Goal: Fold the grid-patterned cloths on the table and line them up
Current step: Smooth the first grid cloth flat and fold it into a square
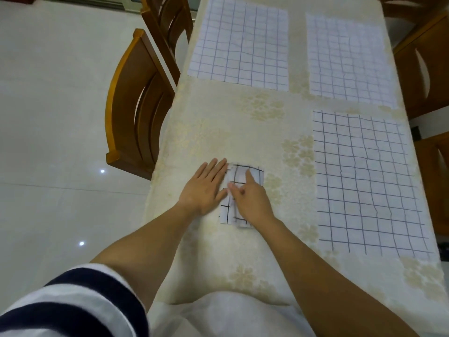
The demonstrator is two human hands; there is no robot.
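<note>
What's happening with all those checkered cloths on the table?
A person is folding them. Both hands are on the small folded cloth at the near side of the table. The left hand lies flat along its left edge, and the right hand rests on top with its index finger stretched out. Three others lie flat, not yet folded: the near cloth on the right, the far-left cloth and the far-right cloth.

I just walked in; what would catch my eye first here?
The left hand and right hand rest on a small folded grid cloth near the table edge on the left. Three larger grid cloths lie flat and unfolded: one to its right, two farther back. Wooden chairs stand on the left.
</note>
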